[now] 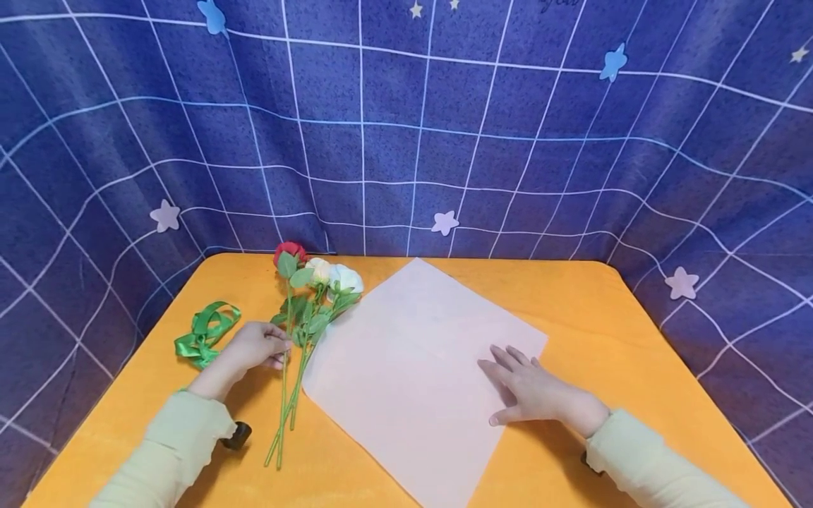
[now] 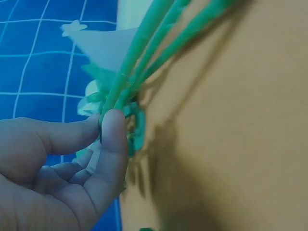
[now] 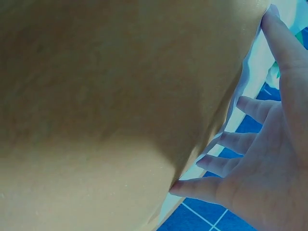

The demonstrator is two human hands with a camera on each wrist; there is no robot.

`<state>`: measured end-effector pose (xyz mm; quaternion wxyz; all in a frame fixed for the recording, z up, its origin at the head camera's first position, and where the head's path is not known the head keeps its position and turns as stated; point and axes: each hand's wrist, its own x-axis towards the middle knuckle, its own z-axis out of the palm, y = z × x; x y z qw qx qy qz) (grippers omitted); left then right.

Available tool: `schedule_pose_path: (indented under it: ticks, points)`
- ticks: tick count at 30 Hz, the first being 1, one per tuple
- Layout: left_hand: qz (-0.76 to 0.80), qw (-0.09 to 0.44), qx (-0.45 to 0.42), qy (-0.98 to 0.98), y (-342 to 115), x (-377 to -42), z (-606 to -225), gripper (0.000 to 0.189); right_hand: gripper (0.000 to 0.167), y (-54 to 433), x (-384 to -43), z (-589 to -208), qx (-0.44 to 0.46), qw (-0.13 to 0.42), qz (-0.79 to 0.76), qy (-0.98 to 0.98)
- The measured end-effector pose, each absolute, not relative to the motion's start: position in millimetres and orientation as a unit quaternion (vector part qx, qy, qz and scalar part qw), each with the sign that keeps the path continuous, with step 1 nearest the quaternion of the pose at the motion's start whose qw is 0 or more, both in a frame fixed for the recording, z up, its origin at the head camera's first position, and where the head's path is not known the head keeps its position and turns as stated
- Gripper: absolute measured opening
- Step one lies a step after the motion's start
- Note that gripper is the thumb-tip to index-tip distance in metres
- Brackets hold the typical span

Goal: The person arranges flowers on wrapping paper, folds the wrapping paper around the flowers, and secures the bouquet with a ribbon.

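My left hand [image 1: 257, 346] pinches the green stem [image 2: 126, 72] of the red rose [image 1: 289, 252] between thumb and forefinger. Two more stems run close beside it, and the stems cross toward their lower ends. The cream rose [image 1: 320, 270] and the pale white-blue rose [image 1: 346, 278] lie right of the red one, leaves bunched below the heads. A sheet of pale pink wrapping paper [image 1: 419, 367] lies flat, turned cornerwise, overlapped by some leaves. At its right edge, my right hand [image 1: 530, 388] rests with fingers straight and spread, fingertips [image 3: 185, 186] touching the paper.
A loose coil of green ribbon [image 1: 212, 328] lies left of the flowers, behind my left wrist. The table has an orange cover [image 1: 603, 317]. A blue curtain [image 1: 394, 155] with a white grid and stars hangs around the back and sides.
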<state>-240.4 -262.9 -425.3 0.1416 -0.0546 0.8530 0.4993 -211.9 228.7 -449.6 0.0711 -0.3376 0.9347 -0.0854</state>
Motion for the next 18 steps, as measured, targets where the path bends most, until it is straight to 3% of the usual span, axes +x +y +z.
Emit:
schedule_pose_path:
  ticks: [18]
  points:
    - [0.475,0.114,0.004,0.872,-241,-242,-358,0.031,0.093,228,-212,-448,-0.338,0.074,-0.093,0.933]
